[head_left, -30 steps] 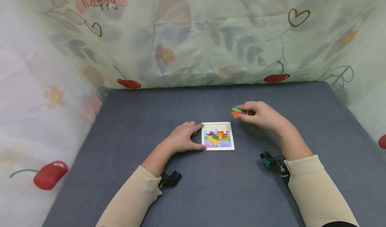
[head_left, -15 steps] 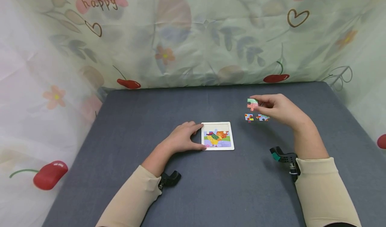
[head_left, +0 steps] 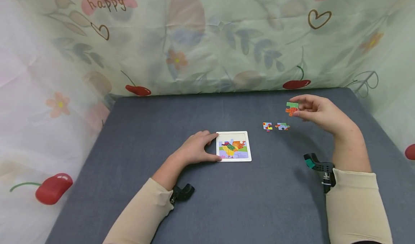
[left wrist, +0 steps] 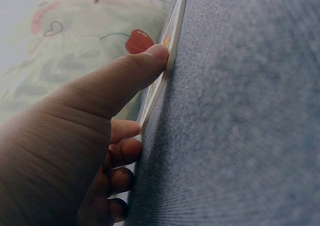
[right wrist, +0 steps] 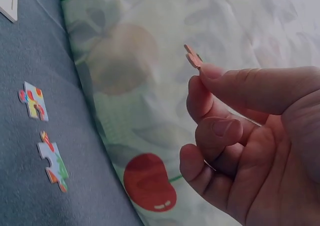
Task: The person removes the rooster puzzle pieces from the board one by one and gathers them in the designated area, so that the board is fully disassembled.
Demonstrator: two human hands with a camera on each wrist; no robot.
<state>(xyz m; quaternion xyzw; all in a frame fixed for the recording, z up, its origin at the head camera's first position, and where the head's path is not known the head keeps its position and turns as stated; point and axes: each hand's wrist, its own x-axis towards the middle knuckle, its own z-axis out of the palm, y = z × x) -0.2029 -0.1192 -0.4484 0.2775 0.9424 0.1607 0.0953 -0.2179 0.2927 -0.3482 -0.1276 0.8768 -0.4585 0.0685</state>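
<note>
A square jigsaw puzzle tray (head_left: 233, 160) with a white rim lies mid-table, its lower part filled with a picture of a colourful bird and its upper strip bare. My left hand (head_left: 197, 148) holds the tray's left side, thumb at the near corner and index finger at the far one; the left wrist view shows the thumb (left wrist: 142, 61) on the rim. Raised over the table's right part, my right hand (head_left: 325, 114) pinches a green and orange puzzle piece (head_left: 292, 108) between thumb and fingers. In the right wrist view that piece (right wrist: 192, 57) appears nearly edge-on.
Two loose puzzle pieces lie right of the tray: one with red and yellow (head_left: 267, 126), the other blue and green (head_left: 282, 126). Dark grey cloth (head_left: 227, 200) covers the table. A patterned curtain (head_left: 207, 39) hangs along the back edge.
My right hand has moved right and slightly away with the pinched puzzle piece. Two loose pieces lie on the table that did not show one second ago. The left hand and tray stay put.
</note>
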